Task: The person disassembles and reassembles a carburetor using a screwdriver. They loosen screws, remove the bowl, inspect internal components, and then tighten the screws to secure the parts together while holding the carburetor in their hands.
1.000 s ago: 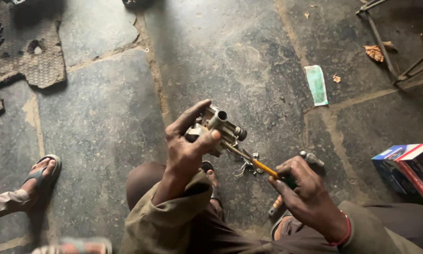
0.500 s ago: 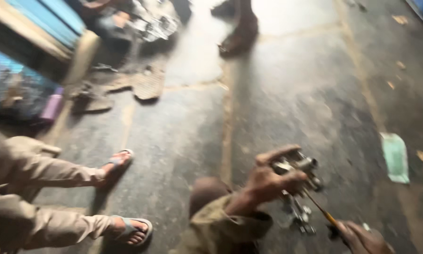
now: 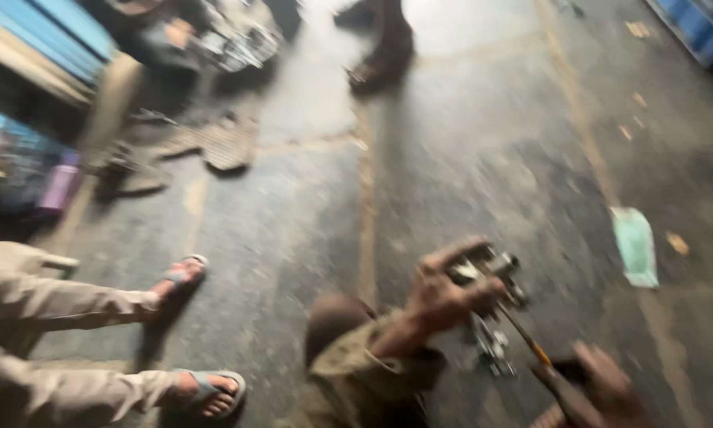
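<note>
My left hand [image 3: 443, 295] grips a small metal engine part [image 3: 489, 273] held above the dark floor at the lower middle. My right hand [image 3: 602, 388] at the bottom right holds a screwdriver [image 3: 529, 341] with a yellow shaft section, its tip pointing up into the metal part. A second small metal piece [image 3: 493, 353] hangs or lies just below the part; blur hides which. My knee [image 3: 332, 321] in an olive sleeve and trouser shows beneath the left arm.
Another person's legs in beige trousers and grey sandals [image 3: 206, 390] stretch in from the left. A third person's foot [image 3: 388, 51] stands at the top. A green face mask [image 3: 635, 247] lies on the floor right. Worn mat pieces [image 3: 221, 143] and clutter sit upper left.
The camera has swung up and left, so my hands now sit at the bottom right. The neighbour's legs and a standing person's foot have come into view. My grip is unchanged.
</note>
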`<state>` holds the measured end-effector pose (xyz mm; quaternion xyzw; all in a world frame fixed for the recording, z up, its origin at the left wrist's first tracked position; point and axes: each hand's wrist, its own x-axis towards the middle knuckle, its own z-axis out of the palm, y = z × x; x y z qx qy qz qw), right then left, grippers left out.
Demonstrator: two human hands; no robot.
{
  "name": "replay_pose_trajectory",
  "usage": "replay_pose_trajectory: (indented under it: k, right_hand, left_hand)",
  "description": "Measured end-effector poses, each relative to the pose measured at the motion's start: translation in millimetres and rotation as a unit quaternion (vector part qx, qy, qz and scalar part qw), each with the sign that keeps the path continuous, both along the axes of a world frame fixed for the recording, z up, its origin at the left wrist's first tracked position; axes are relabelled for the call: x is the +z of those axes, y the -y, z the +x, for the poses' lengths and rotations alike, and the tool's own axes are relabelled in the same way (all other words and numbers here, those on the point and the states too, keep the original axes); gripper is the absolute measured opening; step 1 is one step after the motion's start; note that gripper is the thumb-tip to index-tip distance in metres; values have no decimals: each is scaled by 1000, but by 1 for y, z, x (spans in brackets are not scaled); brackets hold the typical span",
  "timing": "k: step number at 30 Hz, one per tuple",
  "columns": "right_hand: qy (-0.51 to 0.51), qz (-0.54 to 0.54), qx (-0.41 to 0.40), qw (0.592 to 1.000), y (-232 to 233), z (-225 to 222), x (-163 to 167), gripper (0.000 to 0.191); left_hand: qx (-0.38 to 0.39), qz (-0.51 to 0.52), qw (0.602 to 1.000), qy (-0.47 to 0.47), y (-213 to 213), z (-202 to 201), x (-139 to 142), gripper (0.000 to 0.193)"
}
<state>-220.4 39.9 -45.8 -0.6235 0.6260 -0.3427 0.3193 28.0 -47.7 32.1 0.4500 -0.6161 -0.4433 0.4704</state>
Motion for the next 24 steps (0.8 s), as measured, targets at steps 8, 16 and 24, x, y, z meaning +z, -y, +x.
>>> replay_pose_trajectory:
  k: [8, 16, 24]
  right_hand:
    - [68, 55, 85, 993, -18, 22, 74, 25]
    - [-109, -100, 77, 986, -21, 25, 74, 27]
    - [-314, -267, 41, 910, -8, 8, 79, 28]
  left_hand:
    - [-35, 70, 994, -72, -15, 6, 0, 63]
    - [20, 178, 984, -28, -14, 1, 21, 69]
    - [61, 300, 939, -156, -7, -3, 5, 66]
